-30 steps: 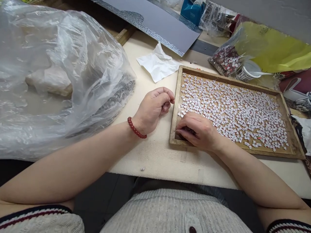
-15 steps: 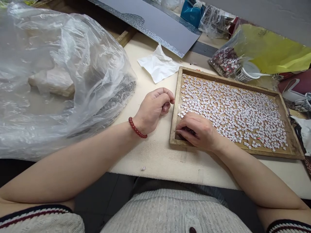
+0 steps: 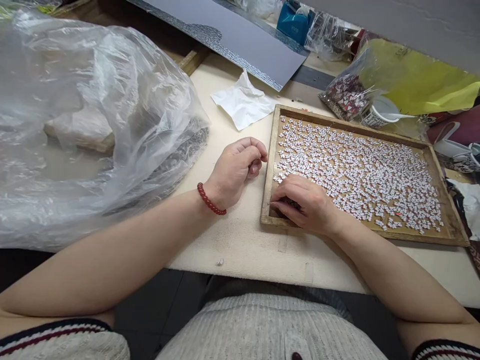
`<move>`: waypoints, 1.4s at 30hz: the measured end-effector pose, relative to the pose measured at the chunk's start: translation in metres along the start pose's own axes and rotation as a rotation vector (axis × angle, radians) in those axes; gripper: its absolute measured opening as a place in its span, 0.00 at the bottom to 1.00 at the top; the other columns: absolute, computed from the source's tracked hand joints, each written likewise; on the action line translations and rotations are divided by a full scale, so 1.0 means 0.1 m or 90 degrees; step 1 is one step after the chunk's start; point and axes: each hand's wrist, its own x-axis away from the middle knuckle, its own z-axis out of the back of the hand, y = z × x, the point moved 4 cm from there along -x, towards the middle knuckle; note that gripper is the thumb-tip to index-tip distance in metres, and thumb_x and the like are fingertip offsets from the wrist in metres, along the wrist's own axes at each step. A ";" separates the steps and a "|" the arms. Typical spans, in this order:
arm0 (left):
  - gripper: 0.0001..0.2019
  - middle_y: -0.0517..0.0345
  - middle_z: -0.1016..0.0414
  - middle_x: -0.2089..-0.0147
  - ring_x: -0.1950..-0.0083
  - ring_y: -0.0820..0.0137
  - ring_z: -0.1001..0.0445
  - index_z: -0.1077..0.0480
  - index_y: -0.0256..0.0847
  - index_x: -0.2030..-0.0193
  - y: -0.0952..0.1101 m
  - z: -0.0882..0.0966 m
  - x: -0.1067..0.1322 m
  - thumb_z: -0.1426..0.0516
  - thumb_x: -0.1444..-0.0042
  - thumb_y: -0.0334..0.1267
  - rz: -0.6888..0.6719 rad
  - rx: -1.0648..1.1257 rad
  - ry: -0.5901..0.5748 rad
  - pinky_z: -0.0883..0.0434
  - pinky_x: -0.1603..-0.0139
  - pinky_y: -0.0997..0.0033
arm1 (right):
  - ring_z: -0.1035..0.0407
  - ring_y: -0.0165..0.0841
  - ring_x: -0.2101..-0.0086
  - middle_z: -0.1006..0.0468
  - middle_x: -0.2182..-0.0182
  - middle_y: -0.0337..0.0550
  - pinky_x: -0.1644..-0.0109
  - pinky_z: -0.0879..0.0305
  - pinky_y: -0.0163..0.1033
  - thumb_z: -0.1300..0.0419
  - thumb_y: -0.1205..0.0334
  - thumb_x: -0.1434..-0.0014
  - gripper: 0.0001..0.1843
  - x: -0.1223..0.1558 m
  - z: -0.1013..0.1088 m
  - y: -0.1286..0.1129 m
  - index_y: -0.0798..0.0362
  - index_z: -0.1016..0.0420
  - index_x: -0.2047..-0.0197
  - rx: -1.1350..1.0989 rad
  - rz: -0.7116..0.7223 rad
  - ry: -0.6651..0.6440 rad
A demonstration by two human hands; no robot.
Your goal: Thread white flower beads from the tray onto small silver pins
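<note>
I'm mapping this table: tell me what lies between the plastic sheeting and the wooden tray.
In the head view, a white tissue and, nearer the person, the left hand with its red bracelet lie between sheeting and tray.

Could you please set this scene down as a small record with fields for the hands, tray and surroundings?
Left hand: curled beside the left edge of the wooden tray; contents unclear
Right hand: at the tray's near-left corner; grip partly hidden
Tray contents: many small white pieces
Bracelet: red, beaded, left wrist
Left of tray: crumpled white tissue, large clear plastic bag
Beyond tray: white cup, blue dispenser
</note>
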 end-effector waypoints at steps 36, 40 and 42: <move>0.05 0.63 0.37 0.80 0.81 0.82 0.43 0.36 0.36 0.75 -0.03 -0.02 0.01 0.49 0.56 0.23 0.004 -0.054 -0.038 0.48 0.79 0.80 | 0.36 0.32 0.69 0.27 0.72 0.43 0.63 0.37 0.38 0.47 0.66 0.37 0.06 0.00 -0.01 0.01 0.55 0.30 0.66 0.011 0.001 -0.007; 0.06 0.63 0.37 0.80 0.81 0.82 0.43 0.36 0.35 0.75 -0.02 -0.04 0.03 0.50 0.56 0.23 -0.003 -0.069 -0.037 0.49 0.80 0.80 | 0.36 0.32 0.69 0.27 0.72 0.44 0.63 0.36 0.39 0.47 0.66 0.37 0.07 0.00 -0.01 0.01 0.55 0.30 0.66 0.011 0.003 -0.008; 0.06 0.63 0.37 0.80 0.81 0.82 0.43 0.36 0.35 0.75 -0.01 -0.04 0.03 0.50 0.56 0.23 -0.005 -0.072 -0.034 0.50 0.80 0.80 | 0.35 0.33 0.69 0.27 0.72 0.44 0.63 0.36 0.39 0.47 0.66 0.37 0.07 0.00 -0.01 0.01 0.55 0.30 0.66 0.009 0.000 -0.009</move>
